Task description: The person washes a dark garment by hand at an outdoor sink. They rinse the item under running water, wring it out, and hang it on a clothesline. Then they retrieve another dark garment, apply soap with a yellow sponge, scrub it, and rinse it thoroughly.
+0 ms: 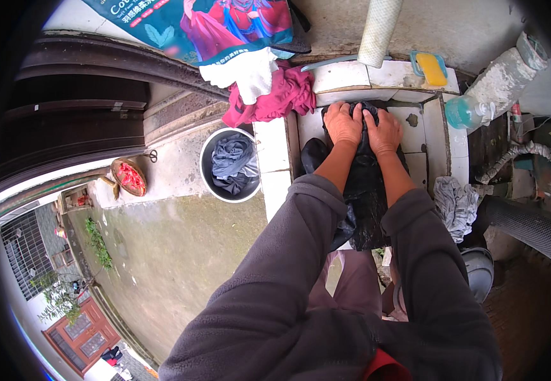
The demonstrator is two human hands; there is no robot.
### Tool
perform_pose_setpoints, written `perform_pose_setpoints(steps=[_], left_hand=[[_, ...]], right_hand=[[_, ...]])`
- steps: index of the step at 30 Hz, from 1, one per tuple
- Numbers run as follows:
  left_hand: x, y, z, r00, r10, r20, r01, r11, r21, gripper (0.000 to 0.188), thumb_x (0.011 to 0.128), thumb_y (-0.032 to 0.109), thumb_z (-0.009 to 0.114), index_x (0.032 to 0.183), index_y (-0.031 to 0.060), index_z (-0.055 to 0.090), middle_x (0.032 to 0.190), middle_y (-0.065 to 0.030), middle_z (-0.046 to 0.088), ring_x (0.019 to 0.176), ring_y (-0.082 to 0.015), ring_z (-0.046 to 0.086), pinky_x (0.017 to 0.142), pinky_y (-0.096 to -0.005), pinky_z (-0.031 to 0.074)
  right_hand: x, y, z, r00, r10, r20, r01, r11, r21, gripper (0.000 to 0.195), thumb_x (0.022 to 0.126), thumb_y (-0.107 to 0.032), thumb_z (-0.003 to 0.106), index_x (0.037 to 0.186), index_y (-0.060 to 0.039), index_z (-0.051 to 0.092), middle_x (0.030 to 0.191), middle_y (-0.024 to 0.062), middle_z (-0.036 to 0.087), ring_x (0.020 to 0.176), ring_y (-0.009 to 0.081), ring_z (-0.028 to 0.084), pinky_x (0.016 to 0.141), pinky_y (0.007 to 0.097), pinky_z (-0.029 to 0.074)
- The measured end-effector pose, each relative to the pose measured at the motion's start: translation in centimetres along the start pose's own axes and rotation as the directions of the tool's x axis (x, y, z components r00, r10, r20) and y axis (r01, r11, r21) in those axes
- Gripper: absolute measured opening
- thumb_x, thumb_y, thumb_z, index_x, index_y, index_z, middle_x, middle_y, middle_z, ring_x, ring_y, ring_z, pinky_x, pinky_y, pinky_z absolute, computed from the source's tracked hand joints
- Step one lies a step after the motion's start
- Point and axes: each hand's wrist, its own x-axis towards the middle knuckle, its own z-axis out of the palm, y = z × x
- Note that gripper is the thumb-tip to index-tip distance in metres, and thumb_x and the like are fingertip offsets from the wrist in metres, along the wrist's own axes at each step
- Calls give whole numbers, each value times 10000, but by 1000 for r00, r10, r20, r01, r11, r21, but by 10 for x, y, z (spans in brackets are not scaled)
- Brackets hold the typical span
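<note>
Both my hands press on a wet black garment (365, 205) in a shallow white-tiled washing basin (272, 157). My left hand (344, 125) and my right hand (384, 131) lie side by side at its far end, with fingers curled over a bunched part of the cloth. The fabric stretches from under my palms back between my forearms to the near edge. A dark fold of it bulges out left of my left wrist. What lies beneath the cloth is hidden.
Crimson cloth (280, 95) and a white cloth (251, 71) drape over the far left corner. A metal basin of grey clothes (231, 162) stands left. Yellow soap (432, 69), a teal bottle (466, 112) and a grey striped cloth (455, 207) sit along the far and right edges.
</note>
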Motion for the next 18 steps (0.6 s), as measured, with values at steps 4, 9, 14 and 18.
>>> perform_pose_setpoints(steps=[4, 9, 14, 18], left_hand=[[-33, 32, -62, 969, -48, 244, 110, 963, -247, 554, 881, 535, 640, 897, -13, 714, 927, -236, 672, 910, -404, 646, 812, -442, 487], [-116, 16, -65, 995, -97, 8, 95, 944, -315, 312, 885, 226, 632, 654, 18, 657, 633, -150, 616, 660, -385, 612, 685, -456, 503], [-28, 20, 2, 994, -111, -12, 112, 994, 8, 230, 927, 268, 539, 1046, 108, 653, 1020, -113, 621, 1009, -315, 584, 848, -464, 447], [-88, 8, -47, 993, 112, 46, -98, 968, -231, 171, 915, 229, 589, 980, 115, 699, 1008, -97, 663, 948, -300, 585, 862, -424, 435]], right_hand=[[-43, 17, -46, 983, -42, 177, -105, 665, 739, 407, 949, -378, 590, 1114, -7, 618, 1032, 170, 657, 986, 336, 614, 904, 381, 454], [-140, 19, -30, 1000, 29, -3, -24, 886, 463, 305, 933, -313, 592, 1043, -31, 631, 1003, 192, 643, 956, 380, 605, 871, 423, 471], [-16, 12, -7, 976, -199, -93, 214, 957, 197, 346, 945, -353, 555, 1109, -58, 633, 1122, 157, 640, 1058, 371, 580, 896, 440, 465], [-82, 10, -56, 959, -279, -57, 277, 867, 414, 294, 910, -280, 603, 1072, -38, 643, 1245, 147, 613, 1129, 354, 556, 1009, 427, 407]])
